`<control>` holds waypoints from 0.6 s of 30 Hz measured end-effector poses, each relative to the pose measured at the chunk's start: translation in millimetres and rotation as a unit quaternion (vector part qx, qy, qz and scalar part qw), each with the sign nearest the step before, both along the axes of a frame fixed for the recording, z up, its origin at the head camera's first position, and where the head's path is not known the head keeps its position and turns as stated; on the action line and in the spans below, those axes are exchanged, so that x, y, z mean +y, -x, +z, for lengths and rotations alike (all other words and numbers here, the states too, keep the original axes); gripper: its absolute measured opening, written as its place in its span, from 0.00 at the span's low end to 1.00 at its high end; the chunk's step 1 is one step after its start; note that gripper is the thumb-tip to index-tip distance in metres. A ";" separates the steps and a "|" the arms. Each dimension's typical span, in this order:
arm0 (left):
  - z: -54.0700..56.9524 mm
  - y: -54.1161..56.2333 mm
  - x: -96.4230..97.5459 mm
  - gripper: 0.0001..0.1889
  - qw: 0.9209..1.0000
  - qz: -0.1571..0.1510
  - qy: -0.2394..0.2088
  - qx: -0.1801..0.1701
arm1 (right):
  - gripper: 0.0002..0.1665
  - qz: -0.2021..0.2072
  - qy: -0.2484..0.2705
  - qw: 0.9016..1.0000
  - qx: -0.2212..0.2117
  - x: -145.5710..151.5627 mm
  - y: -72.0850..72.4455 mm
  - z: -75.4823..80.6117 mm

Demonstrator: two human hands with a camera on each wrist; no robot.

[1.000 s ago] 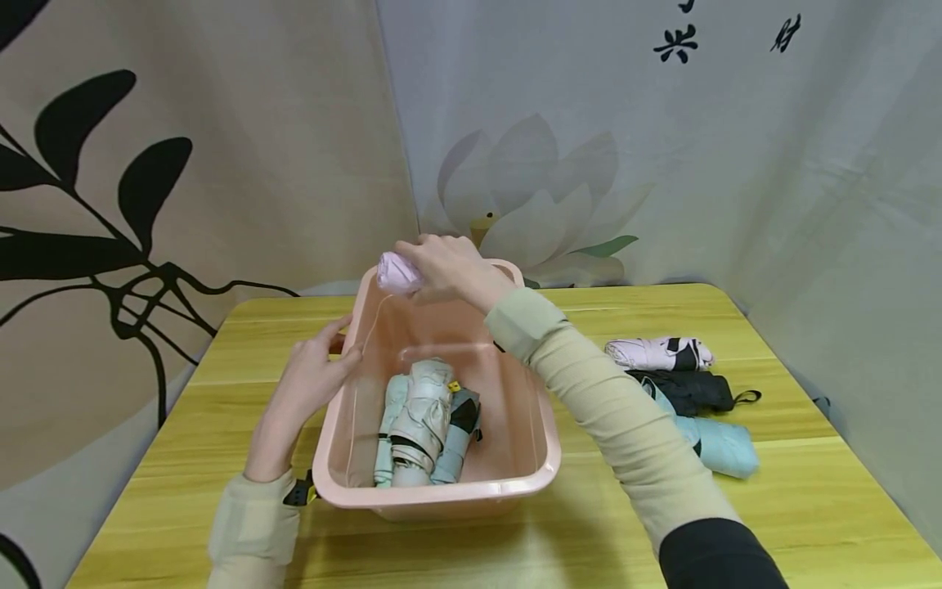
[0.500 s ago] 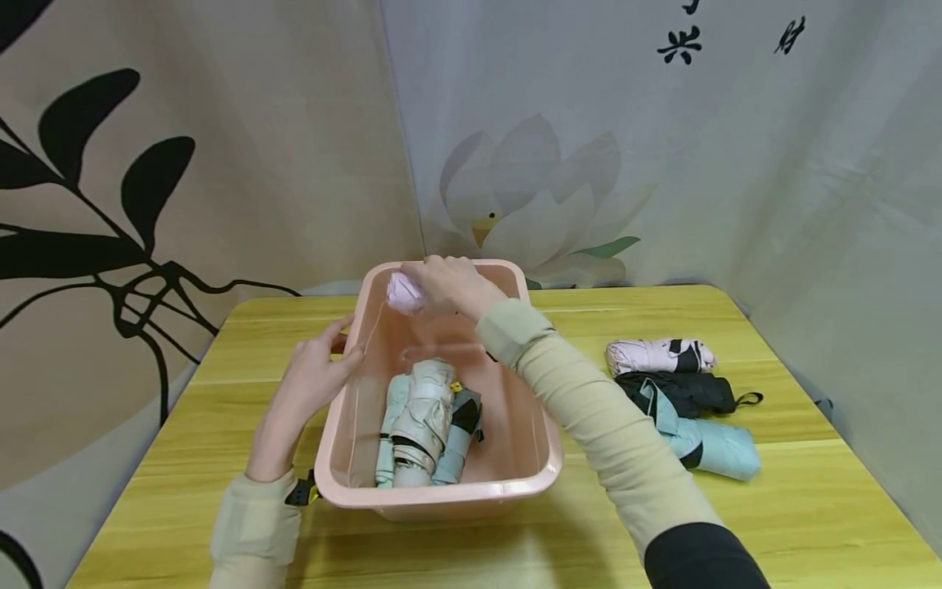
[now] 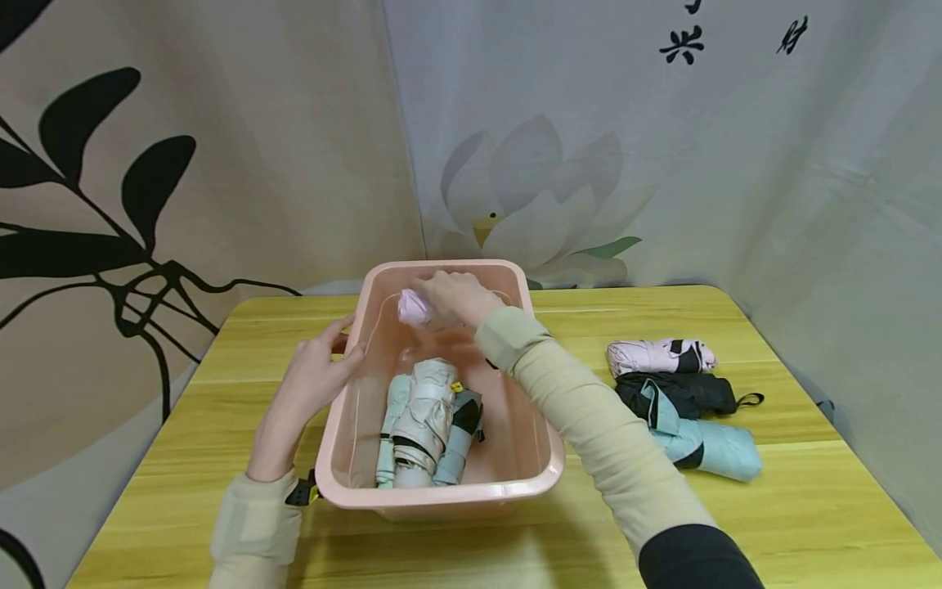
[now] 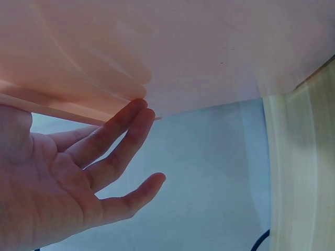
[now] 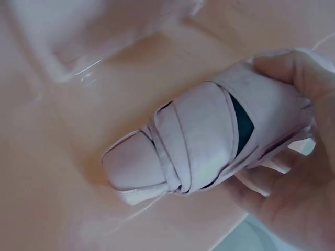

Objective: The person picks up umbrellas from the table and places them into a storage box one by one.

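A pink plastic tub point(image 3: 441, 493) stands on the table. My left hand point(image 3: 312, 380) holds its left rim, thumb at the rim and fingers against the outer wall; in the left wrist view the fingertips point(image 4: 142, 104) touch that wall. My right hand point(image 3: 459, 298) grips a rolled lilac folding umbrella point(image 3: 414, 308), low inside the tub's far end. The right wrist view shows this umbrella point(image 5: 199, 138) wrapped by its strap, with a dark patch. On the tub's floor lie a mint umbrella point(image 3: 394, 409), a cream umbrella point(image 3: 425, 417) and a grey-blue umbrella point(image 3: 458, 442) side by side.
Right of the tub, a pale pink umbrella point(image 3: 648, 357), a black umbrella point(image 3: 684, 393) with a wrist loop and a light blue umbrella point(image 3: 724, 450) lie on the wooden table point(image 3: 817, 491). Printed curtains point(image 3: 294, 164) hang behind the table.
My right hand has lowered the lilac umbrella from above the far rim into the tub, moving slightly right and nearer. My left hand stays on the rim.
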State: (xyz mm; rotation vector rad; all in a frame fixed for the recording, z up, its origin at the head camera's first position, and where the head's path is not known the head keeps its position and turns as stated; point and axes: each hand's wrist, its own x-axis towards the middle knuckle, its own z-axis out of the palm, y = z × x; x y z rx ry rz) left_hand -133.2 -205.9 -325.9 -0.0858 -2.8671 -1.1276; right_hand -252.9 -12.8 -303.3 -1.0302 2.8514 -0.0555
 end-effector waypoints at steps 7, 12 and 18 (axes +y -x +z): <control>-0.1 0.0 -0.6 0.31 1.000 0.001 0.004 -0.001 | 0.31 0.001 -0.019 1.000 0.007 -1.7 4.1 -1.3; -1.0 0.5 -1.3 0.30 1.000 0.003 0.008 0.005 | 0.20 0.019 -0.008 0.996 0.088 -6.0 6.8 3.5; -1.6 1.2 -0.7 0.31 1.000 0.003 0.000 -0.004 | 0.11 0.023 -0.010 0.996 0.085 -6.0 3.0 12.8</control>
